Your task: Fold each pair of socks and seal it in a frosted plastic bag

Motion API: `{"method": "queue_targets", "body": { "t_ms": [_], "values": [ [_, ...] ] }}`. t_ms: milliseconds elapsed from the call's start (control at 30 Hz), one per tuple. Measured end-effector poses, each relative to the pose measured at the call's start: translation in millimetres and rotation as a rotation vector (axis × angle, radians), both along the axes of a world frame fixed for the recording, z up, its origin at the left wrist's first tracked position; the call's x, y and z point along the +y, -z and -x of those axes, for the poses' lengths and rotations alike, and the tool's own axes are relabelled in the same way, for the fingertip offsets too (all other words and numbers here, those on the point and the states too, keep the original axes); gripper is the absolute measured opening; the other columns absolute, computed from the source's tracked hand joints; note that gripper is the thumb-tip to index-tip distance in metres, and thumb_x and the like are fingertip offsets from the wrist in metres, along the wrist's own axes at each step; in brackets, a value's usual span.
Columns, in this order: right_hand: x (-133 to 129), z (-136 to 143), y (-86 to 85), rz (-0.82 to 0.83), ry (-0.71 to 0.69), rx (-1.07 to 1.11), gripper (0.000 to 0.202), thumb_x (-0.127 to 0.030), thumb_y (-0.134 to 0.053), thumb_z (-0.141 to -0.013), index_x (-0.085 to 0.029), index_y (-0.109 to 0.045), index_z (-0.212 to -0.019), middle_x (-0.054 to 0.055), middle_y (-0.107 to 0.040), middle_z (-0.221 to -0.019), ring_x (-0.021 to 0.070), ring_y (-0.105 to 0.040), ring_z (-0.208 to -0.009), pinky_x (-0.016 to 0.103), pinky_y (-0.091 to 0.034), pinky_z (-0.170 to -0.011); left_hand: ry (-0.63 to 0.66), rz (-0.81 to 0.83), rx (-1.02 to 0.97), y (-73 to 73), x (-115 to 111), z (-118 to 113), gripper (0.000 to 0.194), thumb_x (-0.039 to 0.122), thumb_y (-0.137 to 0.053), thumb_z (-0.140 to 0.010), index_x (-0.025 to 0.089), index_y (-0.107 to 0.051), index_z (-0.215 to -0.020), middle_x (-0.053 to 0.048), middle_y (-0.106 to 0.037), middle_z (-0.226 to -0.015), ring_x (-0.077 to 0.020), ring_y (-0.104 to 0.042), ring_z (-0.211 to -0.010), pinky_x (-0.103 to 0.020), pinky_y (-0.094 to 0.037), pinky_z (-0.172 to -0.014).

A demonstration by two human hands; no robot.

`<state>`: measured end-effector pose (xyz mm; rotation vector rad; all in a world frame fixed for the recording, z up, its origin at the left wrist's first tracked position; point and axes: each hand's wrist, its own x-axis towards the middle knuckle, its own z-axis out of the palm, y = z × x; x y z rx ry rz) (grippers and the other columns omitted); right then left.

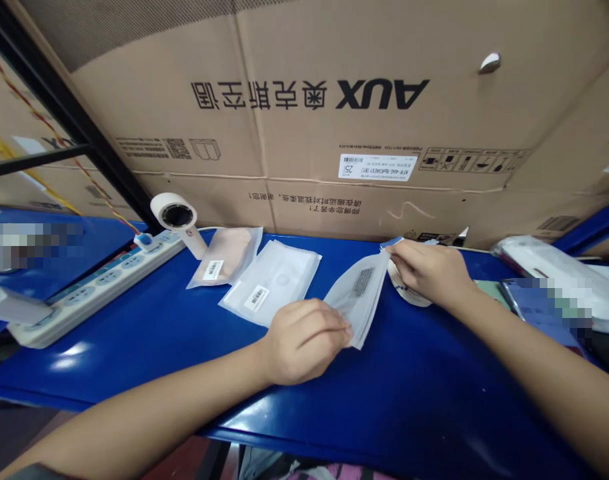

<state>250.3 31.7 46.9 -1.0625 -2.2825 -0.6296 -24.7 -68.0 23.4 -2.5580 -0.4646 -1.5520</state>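
Between my two hands a translucent white plastic bag [363, 287] with a block of dark print is held up at a tilt. My left hand [309, 341] is closed on the bag's lower edge. The fingers of my right hand [427, 270] pinch its upper corner. To the left, on the blue table [184, 353], lies a frosted bag [279, 277] with a barcode label. Farther left is another labelled bag [229, 257] with something pinkish inside. A roll of labels or tape [409, 293] sits partly hidden beneath my right hand.
A white power strip [104, 280] runs along the table's left side, beside a small white handheld fan [177, 215]. A large cardboard sheet [294, 127] stands behind the table. At the right are a plastic-wrapped white item [559, 277] and a dark flat object [534, 313].
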Motion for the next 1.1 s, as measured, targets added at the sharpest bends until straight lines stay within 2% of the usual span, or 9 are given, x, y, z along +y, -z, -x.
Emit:
{"method": "queue_targets", "body": {
  "t_ms": [133, 267, 400, 567, 733, 833, 900, 1000, 1100],
  "values": [
    [-0.4, 28.6, -16.9, 0.207, -0.069, 0.390, 0.002, -0.022, -0.055, -0.089, -0.022, -0.057, -0.090, 0.001, -0.071, -0.075, 0.0161, -0.067, -0.060, 0.026, -0.046, -0.056, -0.086, 0.237, -0.074, -1.0, 9.5, 3.3, 0.068, 0.039, -0.077, -0.074, 0.019, -0.045, -0.131, -0.017, -0.060, -0.127, -0.0297, -0.059, -0.120, -0.049, -0.054, -0.096],
    [-9.9, 60.7, -43.9, 0.155, -0.157, 0.513, 0.006, -0.028, -0.057, -0.091, -0.024, -0.053, -0.090, 0.005, -0.072, -0.084, 0.0184, -0.069, -0.067, 0.029, -0.053, -0.062, -0.153, 0.467, 0.084, 3.6, 13.9, 4.0, 0.108, 0.040, -0.073, -0.074, 0.015, -0.007, -0.156, -0.025, -0.021, -0.160, -0.0385, -0.030, -0.146, -0.059, -0.033, -0.115],
    [-18.8, 84.5, -63.3, 0.088, -0.181, 0.537, 0.008, -0.031, -0.058, -0.091, -0.025, -0.053, -0.090, 0.001, -0.067, -0.076, 0.0177, -0.066, -0.064, 0.030, -0.052, -0.061, -0.175, 0.544, 0.054, 7.5, 11.5, 3.2, 0.095, 0.029, -0.062, -0.085, 0.019, -0.002, -0.158, -0.018, -0.019, -0.163, -0.0343, -0.027, -0.148, -0.054, -0.032, -0.118],
    [-15.0, 95.8, -70.7, 0.101, -0.243, 0.652, 0.011, -0.028, -0.058, -0.089, -0.026, -0.054, -0.099, 0.001, -0.064, -0.082, 0.0167, -0.064, -0.068, 0.030, -0.053, -0.063, -0.343, 0.774, -0.307, -1.1, 22.3, 14.2, 0.038, 0.042, -0.055, -0.094, 0.020, -0.062, -0.124, -0.009, -0.069, -0.121, -0.0292, -0.063, -0.116, -0.041, -0.053, -0.100],
    [-8.0, 101.2, -42.7, 0.291, -0.211, 0.777, 0.019, -0.026, -0.061, -0.085, -0.023, -0.053, -0.102, 0.001, -0.062, -0.087, 0.0152, -0.062, -0.070, 0.028, -0.050, -0.062, -0.459, 0.907, -0.841, -12.1, 51.7, 32.8, 0.043, 0.054, -0.061, -0.089, 0.017, -0.069, -0.109, -0.008, -0.073, -0.106, -0.0265, -0.066, -0.110, -0.036, -0.054, -0.094],
    [-3.8, 110.3, -6.9, 0.692, -0.154, 0.605, 0.006, -0.027, -0.056, -0.087, -0.021, -0.056, -0.085, 0.000, -0.062, -0.071, 0.0154, -0.061, -0.061, 0.028, -0.049, -0.060, -0.436, 0.852, -1.064, -12.8, 69.7, 48.4, 0.043, 0.051, -0.062, -0.089, 0.018, -0.067, -0.116, -0.009, -0.070, -0.119, -0.0238, -0.062, -0.118, -0.034, -0.050, -0.101],
    [1.4, 119.0, 16.6, 0.909, -0.080, 0.508, 0.019, -0.033, -0.053, -0.091, -0.019, -0.058, -0.102, 0.003, -0.066, -0.075, 0.0170, -0.063, -0.059, 0.029, -0.049, -0.058, -0.419, 0.801, -1.126, -11.7, 79.6, 59.5, 0.042, 0.047, -0.064, -0.088, 0.018, -0.066, -0.117, -0.009, -0.069, -0.121, -0.0230, -0.063, -0.117, -0.033, -0.051, -0.100],
    [15.0, 133.6, 39.3, 0.800, -0.045, 0.342, 0.036, -0.037, -0.052, -0.093, -0.017, -0.054, -0.122, 0.014, -0.063, -0.122, 0.0242, -0.068, -0.092, 0.034, -0.052, -0.074, -0.410, 0.747, -1.147, -10.6, 89.0, 71.9, 0.040, 0.045, -0.065, -0.087, 0.018, -0.067, -0.117, -0.009, -0.070, -0.118, -0.0225, -0.065, -0.114, -0.032, -0.053, -0.095],
    [32.9, 147.7, 43.8, 0.819, 0.029, 0.193, 0.051, -0.048, -0.056, -0.089, -0.016, -0.051, -0.128, 0.018, -0.054, -0.135, 0.0328, -0.063, -0.110, 0.039, -0.051, -0.080, -0.458, 0.697, -1.109, -10.2, 91.6, 76.7, 0.040, 0.046, -0.065, -0.086, 0.017, -0.068, -0.113, -0.008, -0.071, -0.111, -0.0225, -0.065, -0.110, -0.032, -0.054, -0.094]
  ]
}}
